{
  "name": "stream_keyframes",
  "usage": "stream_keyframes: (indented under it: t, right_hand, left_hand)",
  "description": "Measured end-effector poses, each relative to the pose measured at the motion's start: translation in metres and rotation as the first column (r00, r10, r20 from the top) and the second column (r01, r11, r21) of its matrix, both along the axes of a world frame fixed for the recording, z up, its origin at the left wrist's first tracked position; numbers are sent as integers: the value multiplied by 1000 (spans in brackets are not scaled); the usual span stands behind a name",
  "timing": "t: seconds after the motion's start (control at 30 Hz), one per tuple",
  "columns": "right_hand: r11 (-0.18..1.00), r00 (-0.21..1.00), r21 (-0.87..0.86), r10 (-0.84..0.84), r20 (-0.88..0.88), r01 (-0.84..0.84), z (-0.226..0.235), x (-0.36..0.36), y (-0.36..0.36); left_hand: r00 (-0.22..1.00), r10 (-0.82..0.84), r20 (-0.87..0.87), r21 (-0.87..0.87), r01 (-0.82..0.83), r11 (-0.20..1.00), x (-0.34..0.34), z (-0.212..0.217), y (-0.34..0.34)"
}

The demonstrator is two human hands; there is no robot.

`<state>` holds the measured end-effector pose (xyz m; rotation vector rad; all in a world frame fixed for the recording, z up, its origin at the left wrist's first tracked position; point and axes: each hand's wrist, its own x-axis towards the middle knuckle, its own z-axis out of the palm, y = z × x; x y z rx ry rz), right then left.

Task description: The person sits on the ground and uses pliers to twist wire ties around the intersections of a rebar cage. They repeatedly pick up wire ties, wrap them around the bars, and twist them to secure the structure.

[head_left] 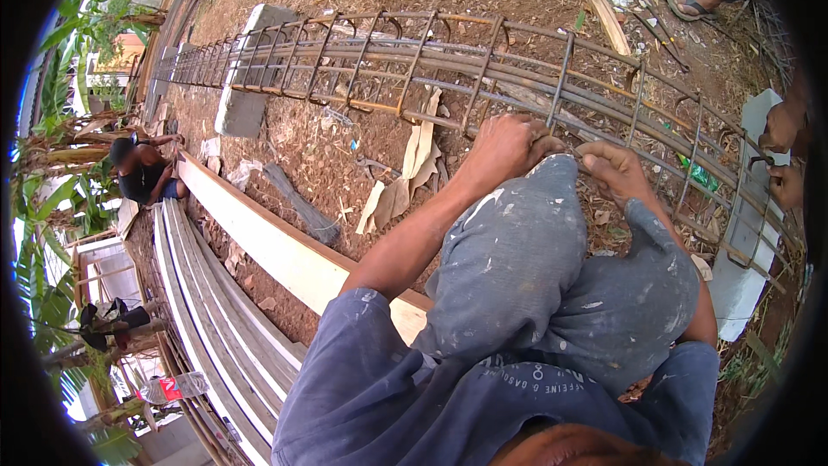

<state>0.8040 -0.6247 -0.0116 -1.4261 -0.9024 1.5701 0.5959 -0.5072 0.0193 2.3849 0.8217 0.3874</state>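
The left hand [504, 148] closes around a bar on the near side of the long rebar cage [414, 65]; the right hand [614, 170] pinches there too, perhaps on tie wire, above the worker's knees.

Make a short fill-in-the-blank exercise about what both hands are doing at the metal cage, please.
1. Both hands work on a long cage made of rusty steel ____.
2. The left hand and the right hand meet at the cage just above the person's bent ____.
3. The far part of the cage rests on a grey concrete ____.
4. Left of the person lie long pale wooden ____.

Missing words: bars; knees; block; planks
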Motion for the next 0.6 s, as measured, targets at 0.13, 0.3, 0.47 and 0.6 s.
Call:
stream_keyframes:
  t: [0.13,0.3,0.47,0.6]
  right_hand:
    - [1000,996,-5,-4,86,4,7,-17,24]
    - [998,991,-55,10,132,-2,5,-20,34]
    - [971,944,-133,-151,294,197,-5,11,5]
    - [984,808,101,-176,562,144,5,7,13]
  left_hand:
    - [962,197,-187,-93,-217,972,-1,-13,-4]
    - [962,252,109,51,-258,965,-13,-41,-3]
    - [926,264,271,61,-290,955,-2,-53,-1]
    - [961,165,220,13,-172,985,9,-52,-12]
